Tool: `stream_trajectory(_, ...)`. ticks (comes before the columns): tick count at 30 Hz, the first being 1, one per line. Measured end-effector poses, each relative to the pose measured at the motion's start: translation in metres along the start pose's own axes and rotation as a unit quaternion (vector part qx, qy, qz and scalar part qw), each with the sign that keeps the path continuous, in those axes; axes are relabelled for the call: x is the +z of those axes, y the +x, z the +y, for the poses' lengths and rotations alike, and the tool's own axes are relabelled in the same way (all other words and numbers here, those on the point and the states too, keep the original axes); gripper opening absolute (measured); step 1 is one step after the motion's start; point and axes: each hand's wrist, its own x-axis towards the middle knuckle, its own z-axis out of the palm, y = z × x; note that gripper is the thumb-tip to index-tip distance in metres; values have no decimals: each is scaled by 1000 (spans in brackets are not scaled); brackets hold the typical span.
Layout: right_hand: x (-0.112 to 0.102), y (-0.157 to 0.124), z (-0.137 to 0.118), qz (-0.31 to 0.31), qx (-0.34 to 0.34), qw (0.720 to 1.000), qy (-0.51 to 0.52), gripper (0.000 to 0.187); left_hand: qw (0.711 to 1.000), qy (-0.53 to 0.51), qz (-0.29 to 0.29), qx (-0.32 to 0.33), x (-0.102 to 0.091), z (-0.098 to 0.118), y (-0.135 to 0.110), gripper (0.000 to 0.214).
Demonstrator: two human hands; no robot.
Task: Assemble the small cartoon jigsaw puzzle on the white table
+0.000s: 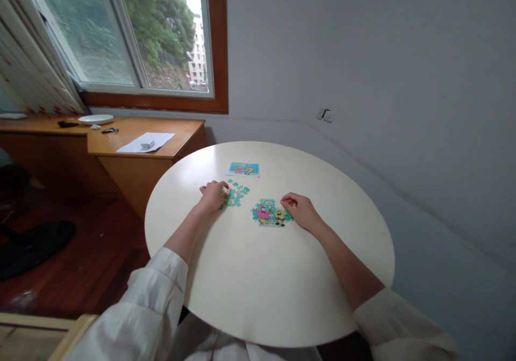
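A partly joined jigsaw puzzle [266,213] with cartoon figures on a green ground lies flat near the middle of the round table. At its upper right corner is my right hand [300,208], thumb and fingertips pinched together; whatever is between them is too small to make out. To the left of it lies a loose cluster of green puzzle pieces [237,194]. My left hand [213,194] rests at the cluster's left edge, its fingers bent and apart over the pieces. Beyond the cluster lies a reference picture [243,169] showing similar figures.
The round white table [258,275] stands close to the wall. A wooden desk [181,135] at the left holds a white plate [95,119], a sheet of paper [159,139] and a small white box [148,144]. A black round base [36,248] is on the floor.
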Motion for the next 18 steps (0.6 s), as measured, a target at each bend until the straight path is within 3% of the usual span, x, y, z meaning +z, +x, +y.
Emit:
stream_trajectory(5, -1, -1, -1, 1, -1, 1000, 0, 19, 998, -60, 11, 1, -3, 1, -1, 21)
stream_trajectory(10, -1, -1, -1, -1, 0, 1000, 10, 19, 978, -202, 49, 18, -4, 2, 0, 13)
stream_trajectory(16, 4, 0, -8, 10, 2, 997, 74, 19, 886, -461, 38, 13, -10, 21, -6, 17)
stream_trajectory(18, 9, 0, -17, 6, 9, 993, 114, 21, 862, -506, 6, 23, -9, 33, -12, 24)
